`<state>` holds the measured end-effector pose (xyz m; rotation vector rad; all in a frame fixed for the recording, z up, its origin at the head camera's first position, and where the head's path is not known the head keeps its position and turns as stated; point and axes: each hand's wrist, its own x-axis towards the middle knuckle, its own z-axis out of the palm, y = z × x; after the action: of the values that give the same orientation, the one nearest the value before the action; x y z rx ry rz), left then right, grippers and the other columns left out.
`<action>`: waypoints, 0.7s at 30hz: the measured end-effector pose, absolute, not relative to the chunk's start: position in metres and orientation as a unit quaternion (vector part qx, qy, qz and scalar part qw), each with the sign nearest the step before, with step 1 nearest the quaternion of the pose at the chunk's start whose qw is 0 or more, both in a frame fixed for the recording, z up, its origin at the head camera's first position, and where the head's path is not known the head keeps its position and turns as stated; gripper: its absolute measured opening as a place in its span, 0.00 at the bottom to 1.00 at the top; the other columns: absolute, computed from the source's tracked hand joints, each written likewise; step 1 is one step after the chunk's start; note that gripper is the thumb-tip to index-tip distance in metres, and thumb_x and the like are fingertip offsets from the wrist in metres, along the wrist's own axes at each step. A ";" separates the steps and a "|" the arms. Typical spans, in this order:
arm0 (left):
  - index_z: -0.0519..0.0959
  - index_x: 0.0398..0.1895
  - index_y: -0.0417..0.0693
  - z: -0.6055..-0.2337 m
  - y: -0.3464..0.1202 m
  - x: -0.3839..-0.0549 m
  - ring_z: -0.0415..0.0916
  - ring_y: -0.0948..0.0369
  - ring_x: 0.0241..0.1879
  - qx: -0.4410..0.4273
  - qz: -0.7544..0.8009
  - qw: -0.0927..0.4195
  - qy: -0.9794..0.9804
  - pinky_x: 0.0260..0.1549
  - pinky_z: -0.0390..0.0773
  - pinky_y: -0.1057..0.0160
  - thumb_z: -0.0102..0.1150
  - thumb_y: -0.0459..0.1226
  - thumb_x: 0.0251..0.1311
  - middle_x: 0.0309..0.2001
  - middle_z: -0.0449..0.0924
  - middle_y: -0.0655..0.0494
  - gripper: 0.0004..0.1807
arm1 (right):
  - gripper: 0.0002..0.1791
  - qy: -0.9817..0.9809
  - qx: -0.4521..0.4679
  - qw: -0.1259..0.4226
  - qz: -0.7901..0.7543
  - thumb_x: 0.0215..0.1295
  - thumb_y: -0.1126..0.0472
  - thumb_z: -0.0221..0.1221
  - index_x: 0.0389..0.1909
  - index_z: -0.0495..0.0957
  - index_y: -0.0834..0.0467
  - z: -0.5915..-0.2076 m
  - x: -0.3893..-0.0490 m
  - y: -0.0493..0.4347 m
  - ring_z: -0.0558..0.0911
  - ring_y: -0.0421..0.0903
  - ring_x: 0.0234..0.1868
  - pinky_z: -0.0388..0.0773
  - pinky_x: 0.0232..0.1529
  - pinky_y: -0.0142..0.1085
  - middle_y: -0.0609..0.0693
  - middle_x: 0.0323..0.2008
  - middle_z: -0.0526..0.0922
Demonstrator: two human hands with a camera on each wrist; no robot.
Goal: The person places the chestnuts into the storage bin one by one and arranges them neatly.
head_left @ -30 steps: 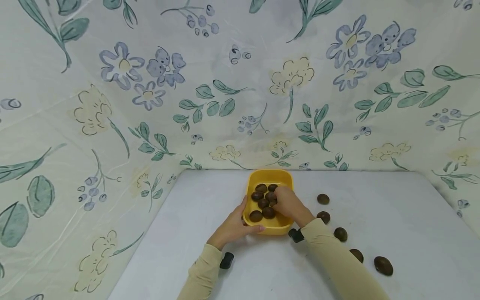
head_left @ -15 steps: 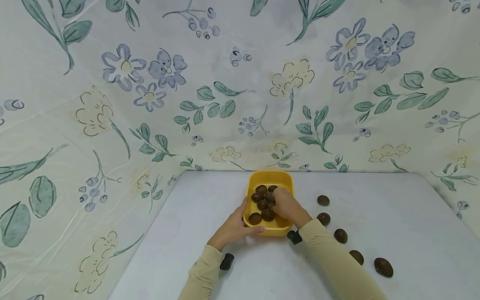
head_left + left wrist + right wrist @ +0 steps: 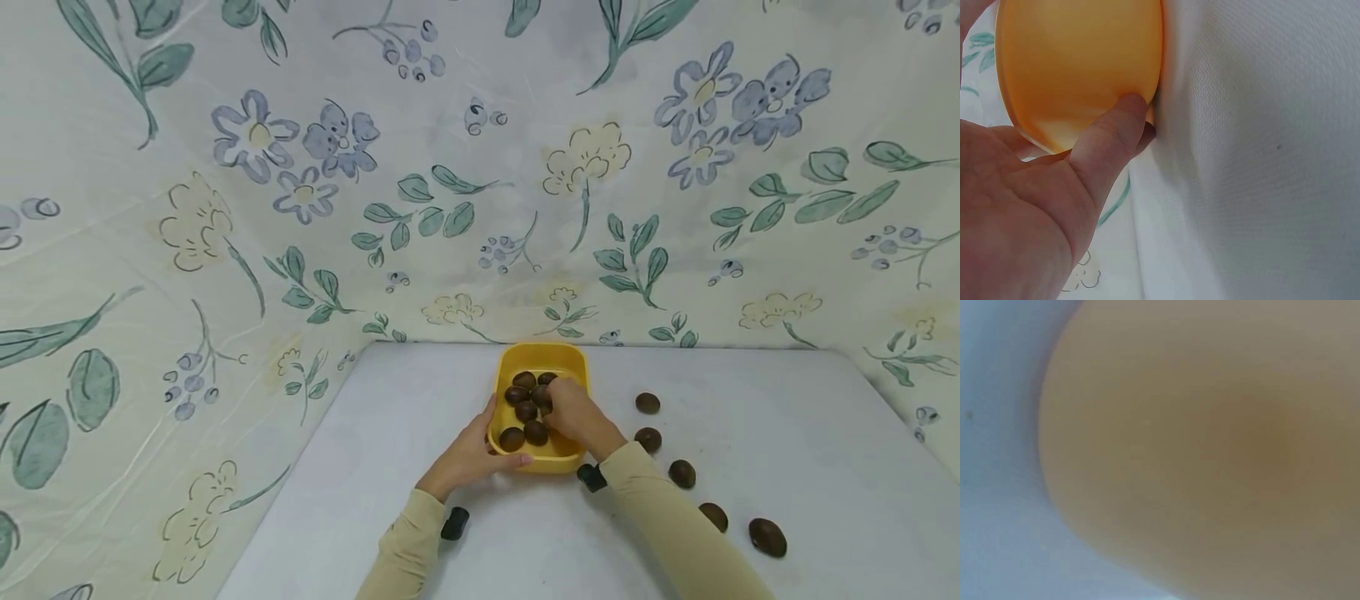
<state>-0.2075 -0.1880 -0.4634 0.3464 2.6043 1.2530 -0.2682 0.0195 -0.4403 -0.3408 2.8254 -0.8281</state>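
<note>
My left hand [image 3: 468, 454] grips the near left corner of a yellow tray [image 3: 551, 464]. In the left wrist view its thumb [image 3: 1113, 128] lies against the tray's outer wall [image 3: 1079, 62], with the other fingers partly hidden around the side. Several glossy brown oval pieces [image 3: 512, 439], like large nuts, lie inside. My right hand [image 3: 577, 414] reaches into the tray's right half, fingers curled down onto one brown oval piece [image 3: 543, 395]; the fingertips are mostly hidden. A blurred tan shape [image 3: 1197, 450] fills most of the right wrist view.
To the right of the tray, several more brown oval pieces [image 3: 682, 474] lie in a loose line on the white table [image 3: 817, 467]. Small black blocks [image 3: 454, 523] sit at both wrists. A floral cloth [image 3: 525, 208] hangs behind the table and at its left.
The right hand stays in the tray with only a slight shift among the brown pieces. The left hand keeps its grip. The whole head view has moved slightly.
</note>
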 end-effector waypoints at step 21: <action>0.39 0.85 0.49 -0.465 -0.187 -0.210 0.56 0.43 0.80 0.104 0.434 0.116 0.887 0.77 0.60 0.37 0.76 0.58 0.52 0.82 0.53 0.41 0.68 | 0.20 0.918 -0.103 0.009 -0.382 0.69 0.57 0.66 0.58 0.82 0.63 -0.412 -0.233 0.145 0.84 0.56 0.55 0.85 0.58 0.50 0.62 0.56 0.85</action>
<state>-0.2096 -0.1866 -0.4654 0.3054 2.5974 1.2723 -0.2333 0.1452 -0.4116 -0.3212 2.8681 -1.1938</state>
